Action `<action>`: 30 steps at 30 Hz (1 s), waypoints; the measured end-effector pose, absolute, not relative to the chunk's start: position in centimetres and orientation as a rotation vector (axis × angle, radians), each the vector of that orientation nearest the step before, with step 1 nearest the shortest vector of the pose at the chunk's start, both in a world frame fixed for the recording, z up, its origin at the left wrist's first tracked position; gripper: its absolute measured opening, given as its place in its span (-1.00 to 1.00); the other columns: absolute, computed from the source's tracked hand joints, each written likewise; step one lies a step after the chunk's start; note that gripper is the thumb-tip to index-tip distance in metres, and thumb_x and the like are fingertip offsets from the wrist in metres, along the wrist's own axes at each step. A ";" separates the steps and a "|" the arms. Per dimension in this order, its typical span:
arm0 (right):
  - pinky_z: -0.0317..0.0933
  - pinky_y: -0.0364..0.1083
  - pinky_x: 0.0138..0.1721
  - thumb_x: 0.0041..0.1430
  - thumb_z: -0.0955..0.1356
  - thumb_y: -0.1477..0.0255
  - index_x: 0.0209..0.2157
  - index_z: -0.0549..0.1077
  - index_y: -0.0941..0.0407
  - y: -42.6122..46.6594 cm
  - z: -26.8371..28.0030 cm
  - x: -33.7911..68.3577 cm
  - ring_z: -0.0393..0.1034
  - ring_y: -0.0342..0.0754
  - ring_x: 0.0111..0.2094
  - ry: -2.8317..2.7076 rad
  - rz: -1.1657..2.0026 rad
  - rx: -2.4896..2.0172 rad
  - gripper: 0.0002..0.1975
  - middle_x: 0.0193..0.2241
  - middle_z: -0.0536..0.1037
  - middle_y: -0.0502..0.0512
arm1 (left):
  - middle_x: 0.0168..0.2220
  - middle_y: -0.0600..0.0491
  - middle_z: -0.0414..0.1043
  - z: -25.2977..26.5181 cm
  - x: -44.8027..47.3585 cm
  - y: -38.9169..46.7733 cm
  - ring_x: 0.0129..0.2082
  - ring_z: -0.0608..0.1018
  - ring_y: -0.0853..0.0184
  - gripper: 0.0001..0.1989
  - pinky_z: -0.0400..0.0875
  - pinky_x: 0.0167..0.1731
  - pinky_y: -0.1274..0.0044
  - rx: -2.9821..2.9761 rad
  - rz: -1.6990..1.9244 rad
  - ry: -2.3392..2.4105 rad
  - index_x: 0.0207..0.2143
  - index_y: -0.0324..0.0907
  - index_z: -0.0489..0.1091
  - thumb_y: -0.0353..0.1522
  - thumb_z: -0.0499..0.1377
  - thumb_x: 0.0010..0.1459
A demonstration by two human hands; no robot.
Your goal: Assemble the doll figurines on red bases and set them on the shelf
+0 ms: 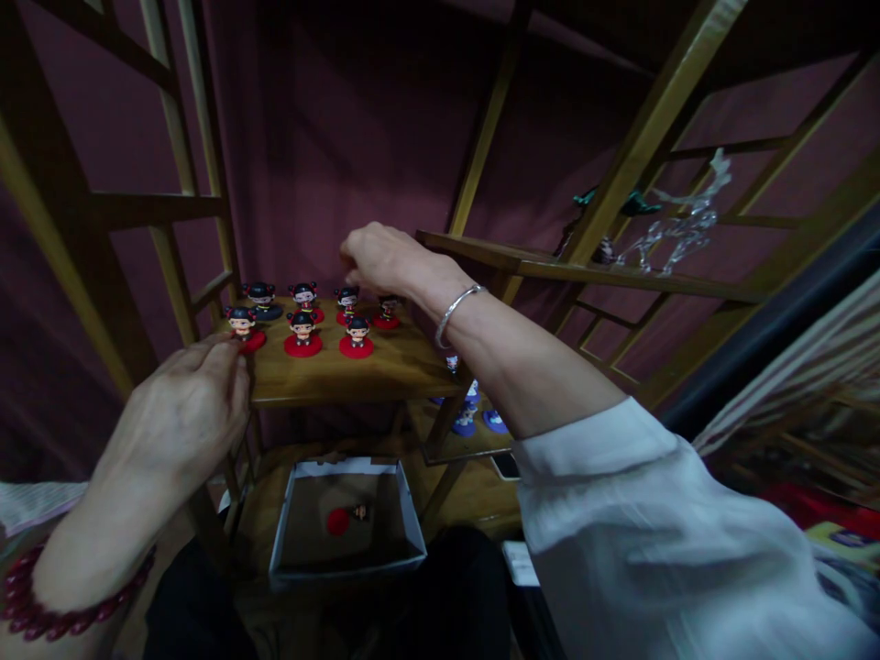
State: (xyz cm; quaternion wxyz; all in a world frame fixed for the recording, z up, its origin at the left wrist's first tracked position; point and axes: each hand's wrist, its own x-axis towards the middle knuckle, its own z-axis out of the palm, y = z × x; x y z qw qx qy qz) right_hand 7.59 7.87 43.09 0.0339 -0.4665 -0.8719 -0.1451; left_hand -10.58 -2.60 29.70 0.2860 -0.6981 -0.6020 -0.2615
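Note:
My left hand [182, 412], with a dark red bead bracelet, lies at the shelf's left edge. Its fingers are stretched out, their tips beside the red base of a front-left figurine [242, 323]; contact is unclear. My right hand [389, 259], wearing a silver bangle, reaches over the shelf with fingers curled down. Its fingertips are just above a back-row figurine [347, 301]; whatever they hold, if anything, is hidden. Two more figurines, one in the middle [303, 334] and one at the right [357, 337], stand upright in front. The back row holds several similar black-haired figurines.
Below the wooden shelf [344, 378], an open box [309, 550] contains a toppled figurine [358, 512] with a red base. Blue-and-white figurines [465, 419] stand on a lower shelf at right. A clear glass deer [680, 225] stands on the right-hand shelf. Lattice posts border the left.

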 end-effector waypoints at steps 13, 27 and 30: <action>0.16 -0.16 -0.20 0.08 0.32 0.45 -0.20 0.44 0.17 5.9 41.4 2.4 0.35 -0.08 -0.21 -2.855 -0.225 -0.947 -0.78 -0.26 0.49 0.10 | -0.18 -0.19 0.43 29.7 -10.2 -3.2 -0.20 0.48 0.13 -0.57 0.37 -0.19 0.37 -1.880 -0.706 -1.636 -0.22 -0.32 0.35 -0.29 -0.24 0.22; 0.13 -0.25 -0.40 -0.02 0.37 0.49 -0.27 0.48 0.11 5.7 40.0 -1.6 0.35 -0.17 -0.32 -2.961 -0.176 -0.970 -0.80 -0.28 0.55 -0.03 | -0.19 -0.21 0.43 29.6 -10.6 -3.0 -0.20 0.49 0.15 -0.56 0.36 -0.18 0.39 -1.918 -0.683 -1.597 -0.25 -0.34 0.36 -0.31 -0.24 0.21; 0.10 -0.24 -0.44 0.00 0.35 0.51 -0.26 0.47 0.14 5.5 40.1 -1.6 0.34 -0.18 -0.34 -2.981 -0.236 -0.933 -0.80 -0.28 0.55 0.00 | -0.21 -0.20 0.45 29.7 -10.5 -3.0 -0.22 0.50 0.15 -0.57 0.37 -0.21 0.39 -1.910 -0.687 -1.610 -0.25 -0.33 0.36 -0.31 -0.24 0.21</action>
